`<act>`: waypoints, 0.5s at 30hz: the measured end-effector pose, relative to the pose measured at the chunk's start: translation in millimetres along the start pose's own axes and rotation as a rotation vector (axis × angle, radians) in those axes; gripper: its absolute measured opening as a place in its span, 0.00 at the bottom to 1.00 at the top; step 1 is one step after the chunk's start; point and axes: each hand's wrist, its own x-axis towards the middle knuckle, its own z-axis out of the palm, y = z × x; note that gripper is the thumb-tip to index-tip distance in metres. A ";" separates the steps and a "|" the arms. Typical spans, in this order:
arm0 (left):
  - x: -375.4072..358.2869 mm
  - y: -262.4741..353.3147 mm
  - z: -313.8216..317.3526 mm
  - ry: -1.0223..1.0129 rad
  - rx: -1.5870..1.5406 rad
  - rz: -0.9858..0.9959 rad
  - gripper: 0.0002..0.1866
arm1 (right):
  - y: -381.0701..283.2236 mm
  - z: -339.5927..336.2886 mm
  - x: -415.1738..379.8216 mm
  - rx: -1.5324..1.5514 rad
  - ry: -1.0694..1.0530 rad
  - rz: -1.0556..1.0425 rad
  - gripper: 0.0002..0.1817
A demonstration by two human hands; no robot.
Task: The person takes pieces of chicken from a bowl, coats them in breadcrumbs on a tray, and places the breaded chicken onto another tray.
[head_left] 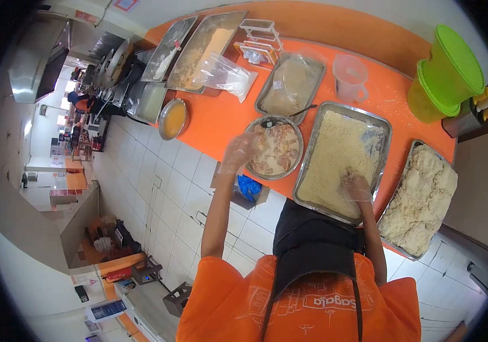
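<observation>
A clear plastic glove covers my left hand (240,153), which is over the left rim of a round metal bowl (294,165). Its fingers curl together above raw meat pieces (281,142) sitting in pale, milky liquid; what they grip I cannot tell. My right hand (358,188), gloved too, reaches into a metal tray (387,142) of pale yellowish breading (332,154). Its crumb-dusted fingers are stretched out on the breading. A dark-handled utensil (306,110) lies across the bowl's far side.
Another tray heaped with coated pieces (418,199) is at the right. Behind stand a plastic-covered tray (289,85), a clear jug (350,77) and green tubs (449,68). A bowl of orange-yellow liquid (173,119) sits at the counter's left edge, near a bag of white powder (235,77).
</observation>
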 end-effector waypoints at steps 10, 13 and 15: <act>22.2 -69.5 65.8 -0.124 0.018 -0.036 0.16 | 18.3 12.6 1.2 0.005 0.101 -0.168 0.16; 33.3 -56.2 74.9 -0.167 0.159 -0.025 0.15 | 13.0 11.6 3.8 -0.033 0.030 -0.105 0.17; 37.8 -43.3 84.0 -0.237 0.222 0.005 0.16 | 8.7 9.0 3.6 -0.015 0.012 -0.031 0.19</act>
